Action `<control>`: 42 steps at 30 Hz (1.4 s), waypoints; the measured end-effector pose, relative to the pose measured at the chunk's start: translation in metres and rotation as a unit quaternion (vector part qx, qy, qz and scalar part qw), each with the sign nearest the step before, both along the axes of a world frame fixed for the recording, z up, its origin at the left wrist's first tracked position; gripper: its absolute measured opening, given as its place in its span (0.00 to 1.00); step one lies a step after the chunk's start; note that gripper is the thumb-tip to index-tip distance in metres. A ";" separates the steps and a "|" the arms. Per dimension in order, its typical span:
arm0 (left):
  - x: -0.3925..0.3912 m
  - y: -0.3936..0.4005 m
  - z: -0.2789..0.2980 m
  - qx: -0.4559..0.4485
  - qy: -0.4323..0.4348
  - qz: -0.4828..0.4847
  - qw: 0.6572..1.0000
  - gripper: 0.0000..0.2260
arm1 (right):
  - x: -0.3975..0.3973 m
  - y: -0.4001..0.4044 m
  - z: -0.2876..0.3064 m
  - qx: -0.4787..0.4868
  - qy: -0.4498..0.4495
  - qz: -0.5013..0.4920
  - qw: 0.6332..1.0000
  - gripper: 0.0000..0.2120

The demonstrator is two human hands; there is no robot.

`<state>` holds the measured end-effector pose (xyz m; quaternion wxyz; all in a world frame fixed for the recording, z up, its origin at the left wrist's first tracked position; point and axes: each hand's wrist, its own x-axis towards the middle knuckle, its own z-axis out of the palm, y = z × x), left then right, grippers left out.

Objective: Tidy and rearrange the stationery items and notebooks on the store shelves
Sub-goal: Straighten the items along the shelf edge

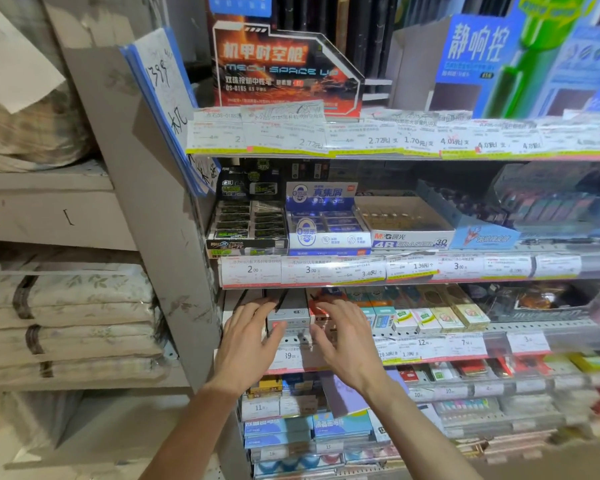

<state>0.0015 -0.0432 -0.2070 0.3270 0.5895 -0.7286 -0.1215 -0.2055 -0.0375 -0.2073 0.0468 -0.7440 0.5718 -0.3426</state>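
Two hands are up at the third shelf from the top, at its left end. Left hand (248, 336) lies palm-down, fingers spread and apart, tips on the front of a grey box (289, 318). Right hand (340, 332) is likewise spread, flanking the same box from its 3 o'clock side, tips near a red-and-white pack (317, 308). Neither hand is clamped on anything; both look set to square or push the box, as I judge it.

Position: grey box sits at the shelf's front edge, just above the price strip (290, 356). At 3 o'clock of the hands runs a row of small cartons (430, 318), angled and close-packed. At 12 o'clock, one shelf up, stand the eraser trays (326, 220).

Risks, judged from this layout:
- Box is at the lip. A pull rather than a push, or an uneven shove from one hand, could tip it off onto the shelves below at 6 o'clock.
- Right fingers are near the red-and-white pack; a sideways sweep would nudge it into the carton row and skew the row.
- Price strip is loose-looking plastic; a wrist dragged down across it could pop a tag out.
- Black straps or cords hang beside the left fingers; what they are, I cannot tell. Snagging one is possible.

Frame edges are blurred; items at far right not identified.
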 end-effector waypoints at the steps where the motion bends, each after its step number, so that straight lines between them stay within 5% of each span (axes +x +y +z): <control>1: 0.000 0.004 0.001 -0.003 0.017 -0.004 1.000 0.21 | -0.002 0.008 0.001 0.007 -0.014 -0.005 1.000 0.20; 9: -0.033 0.043 -0.003 0.071 0.183 -0.055 0.979 0.16 | -0.023 0.094 -0.012 0.127 -0.186 -0.120 0.967 0.23; 17: -0.103 0.082 -0.029 0.126 0.212 -0.107 0.963 0.16 | -0.106 0.153 -0.027 0.129 -0.265 -0.193 0.936 0.15; 32: -0.370 0.127 -0.018 0.190 0.257 -0.156 0.935 0.12 | -0.368 0.221 -0.027 0.121 -0.308 -0.244 0.912 0.14; 42: -0.519 0.084 -0.007 0.201 0.299 -0.187 0.914 0.12 | -0.488 0.200 -0.026 0.103 -0.315 -0.290 0.898 0.12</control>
